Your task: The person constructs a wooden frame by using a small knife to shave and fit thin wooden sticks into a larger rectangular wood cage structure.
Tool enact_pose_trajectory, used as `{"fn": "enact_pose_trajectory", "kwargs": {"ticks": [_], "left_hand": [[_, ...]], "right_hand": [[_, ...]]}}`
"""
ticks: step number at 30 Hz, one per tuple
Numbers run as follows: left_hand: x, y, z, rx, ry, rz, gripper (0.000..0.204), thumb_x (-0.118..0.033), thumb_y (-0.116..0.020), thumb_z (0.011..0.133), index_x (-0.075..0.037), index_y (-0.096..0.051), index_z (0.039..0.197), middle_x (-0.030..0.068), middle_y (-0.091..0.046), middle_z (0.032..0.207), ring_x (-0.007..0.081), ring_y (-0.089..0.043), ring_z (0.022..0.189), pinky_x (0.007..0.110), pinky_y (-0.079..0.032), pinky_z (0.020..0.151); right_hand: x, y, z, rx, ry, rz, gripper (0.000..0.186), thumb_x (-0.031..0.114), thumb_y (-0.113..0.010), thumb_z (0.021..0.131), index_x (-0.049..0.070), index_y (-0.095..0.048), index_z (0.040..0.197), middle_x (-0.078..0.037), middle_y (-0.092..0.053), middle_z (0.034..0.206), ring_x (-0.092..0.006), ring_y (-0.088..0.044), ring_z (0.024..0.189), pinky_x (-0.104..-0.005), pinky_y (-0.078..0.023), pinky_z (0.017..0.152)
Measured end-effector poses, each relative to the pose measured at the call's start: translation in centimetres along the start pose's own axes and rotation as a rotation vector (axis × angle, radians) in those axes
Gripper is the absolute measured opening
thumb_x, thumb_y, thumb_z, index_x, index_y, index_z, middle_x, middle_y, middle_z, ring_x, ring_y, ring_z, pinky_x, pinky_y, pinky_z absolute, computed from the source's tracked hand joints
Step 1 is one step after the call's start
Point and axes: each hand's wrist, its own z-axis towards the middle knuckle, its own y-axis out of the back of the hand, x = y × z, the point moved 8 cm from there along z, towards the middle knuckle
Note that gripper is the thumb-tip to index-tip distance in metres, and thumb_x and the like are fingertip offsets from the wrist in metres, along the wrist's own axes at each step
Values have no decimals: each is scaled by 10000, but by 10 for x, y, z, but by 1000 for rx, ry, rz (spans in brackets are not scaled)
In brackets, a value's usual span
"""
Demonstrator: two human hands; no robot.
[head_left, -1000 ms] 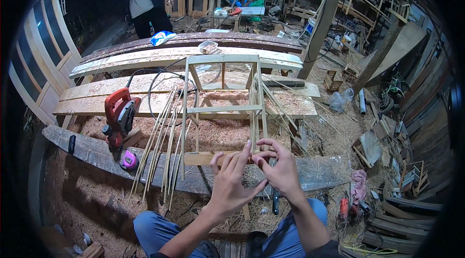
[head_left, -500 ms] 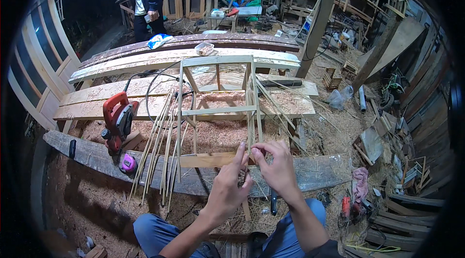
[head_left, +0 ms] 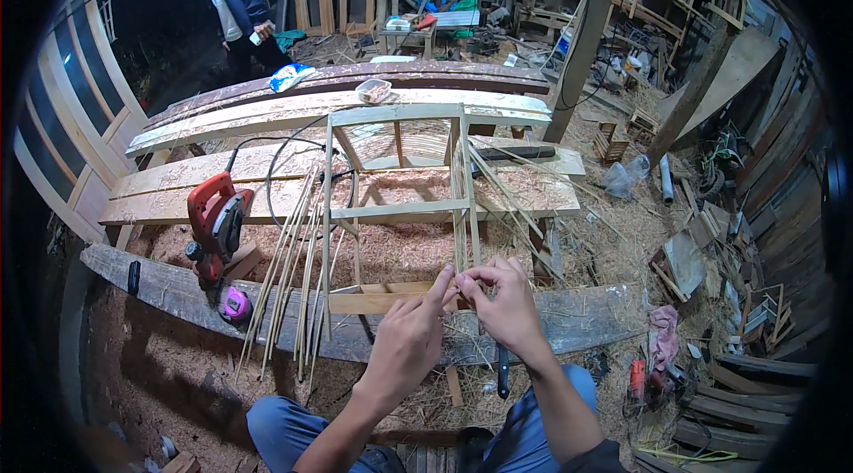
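Note:
A light wooden frame (head_left: 400, 207) with crossbars stands in front of me over the planks, with thin wooden strips (head_left: 459, 198) running along its right side. At its near right corner my hands meet, fingertips almost touching. My left hand (head_left: 410, 340) is closed, with its index finger against the ends of the strips. With thumb and index finger pinched, my right hand (head_left: 505, 302) sits just beside it. Whatever lies between the fingertips is too small to make out. A dark-handled knife (head_left: 503, 373) lies below my right wrist.
Left of the frame are loose thin strips (head_left: 283, 273), a red power planer (head_left: 213, 224) and a pink tape measure (head_left: 236, 304). A weathered plank (head_left: 577, 317) crosses near my knees. Another person (head_left: 238, 2) stands at the far left. Wood shavings cover the ground.
My left hand has turned and its fingers have curled in closer to the right hand's fingertips. The person at the back has shifted left and come more into view.

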Motion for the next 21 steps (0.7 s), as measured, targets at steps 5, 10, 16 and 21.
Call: {"fn": "enact_pose_trajectory", "kwargs": {"ticks": [5, 10, 16, 21], "left_hand": [[-4, 6, 2, -43, 11, 119, 608, 68, -630, 916, -94, -566, 1498, 148, -752, 1108, 316, -701, 972, 455, -549, 860], [-10, 14, 6, -95, -53, 221, 574, 62, -653, 893, -128, -643, 1435, 112, -743, 1034, 266, -680, 957, 420, -533, 853], [-3, 20, 2, -107, -39, 242, 488, 33, -689, 882, -123, -686, 1344, 65, -750, 947, 233, -665, 901, 381, -508, 840], [10, 30, -1, -210, 12, 350, 453, 35, -709, 869, -115, -705, 1297, 27, -777, 928, 212, -653, 850, 366, -499, 815]], "right_hand": [[-2, -1, 2, 31, -6, 32, 279, 320, -763, 945, 44, -801, 969, -123, -662, 928, -291, -582, 983, -420, -467, 894], [-2, -2, 2, 41, 10, 13, 280, 315, -756, 953, 37, -790, 956, -135, -657, 940, -302, -585, 993, -427, -462, 908], [4, -4, 1, 45, 4, 75, 285, 307, -745, 957, 24, -771, 941, -143, -636, 928, -309, -592, 1005, -428, -462, 904], [-3, -7, 2, 47, -15, 102, 276, 290, -739, 955, 18, -753, 910, -143, -628, 920, -311, -601, 978, -426, -469, 882]]}}
